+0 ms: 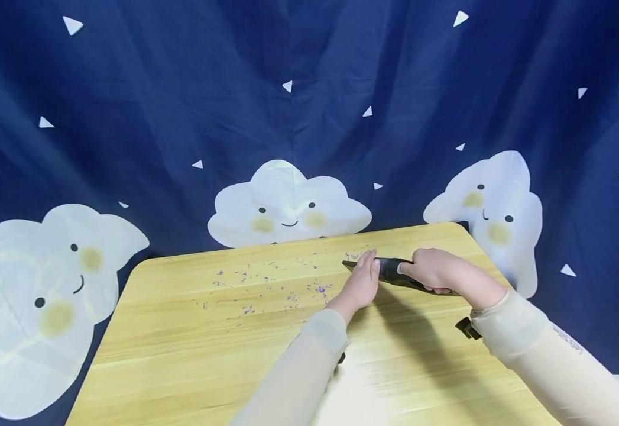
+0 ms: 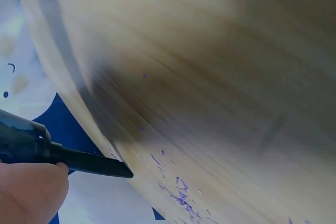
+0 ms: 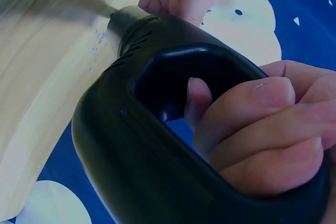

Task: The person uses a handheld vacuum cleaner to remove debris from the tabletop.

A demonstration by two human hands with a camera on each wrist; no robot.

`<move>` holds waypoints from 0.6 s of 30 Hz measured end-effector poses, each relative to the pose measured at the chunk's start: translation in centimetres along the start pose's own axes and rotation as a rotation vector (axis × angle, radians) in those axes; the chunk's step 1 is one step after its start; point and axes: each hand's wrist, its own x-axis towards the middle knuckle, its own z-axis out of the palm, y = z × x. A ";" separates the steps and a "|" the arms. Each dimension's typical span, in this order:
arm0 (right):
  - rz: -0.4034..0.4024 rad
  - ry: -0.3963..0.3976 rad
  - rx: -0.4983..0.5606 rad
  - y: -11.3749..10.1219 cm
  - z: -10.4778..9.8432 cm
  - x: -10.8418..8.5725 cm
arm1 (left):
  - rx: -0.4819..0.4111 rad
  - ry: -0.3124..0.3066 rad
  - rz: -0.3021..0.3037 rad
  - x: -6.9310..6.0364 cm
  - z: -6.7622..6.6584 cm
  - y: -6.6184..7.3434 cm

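A black handheld vacuum cleaner (image 1: 392, 272) is held above the right part of the wooden table (image 1: 181, 361). My right hand (image 1: 437, 270) grips its loop handle; in the right wrist view the fingers (image 3: 262, 140) curl through the opening. At the front end, my left hand (image 1: 360, 286) holds the vacuum near its narrow flat nozzle (image 2: 94, 162), whose tip sticks out to the left. The left palm side is mostly hidden. Small purple scraps (image 1: 321, 289) lie scattered over the far middle of the table, left of and below the nozzle.
A dark blue curtain (image 1: 288, 130) with white smiling clouds (image 1: 288, 204) hangs behind the table's far edge. Dark shadows from the arms and vacuum fall across the tabletop. Small black devices (image 1: 467, 328) sit at the wrists.
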 end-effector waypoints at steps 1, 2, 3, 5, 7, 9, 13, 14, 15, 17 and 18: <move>0.002 0.000 -0.001 0.0 0.0 0.0 | -0.001 -0.002 0.002 0.0 0.0 0.0; 0.002 0.001 -0.001 -0.1 0.1 0.1 | 0.000 -0.005 0.003 0.1 -0.1 -0.1; 0.002 0.002 -0.003 -0.1 0.1 0.1 | 0.002 -0.008 0.006 0.1 -0.2 -0.1; 0.002 0.000 -0.005 -0.2 0.1 0.3 | 0.004 -0.011 0.006 0.2 -0.3 -0.2; 0.002 -0.004 -0.007 -0.3 0.2 0.4 | 0.002 -0.017 0.008 0.3 -0.5 -0.3; 0.002 -0.010 -0.012 -0.4 0.1 0.6 | 0.004 -0.018 0.012 0.5 -0.6 -0.4; 0.008 -0.013 -0.013 -0.6 0.1 0.8 | 0.015 -0.027 0.020 0.8 -0.8 -0.6; 0.003 -0.012 -0.014 -0.6 0.1 0.8 | 0.017 -0.030 0.022 0.8 -0.9 -0.6; 0.007 -0.010 -0.012 -0.6 0.1 0.8 | 0.019 -0.035 0.022 0.9 -0.9 -0.6; 0.008 -0.007 -0.012 -0.6 0.1 0.8 | 0.016 -0.041 0.025 1.1 -0.9 -0.6; 0.007 -0.004 -0.011 -0.6 0.1 0.8 | 0.014 -0.043 0.026 1.2 -0.9 -0.6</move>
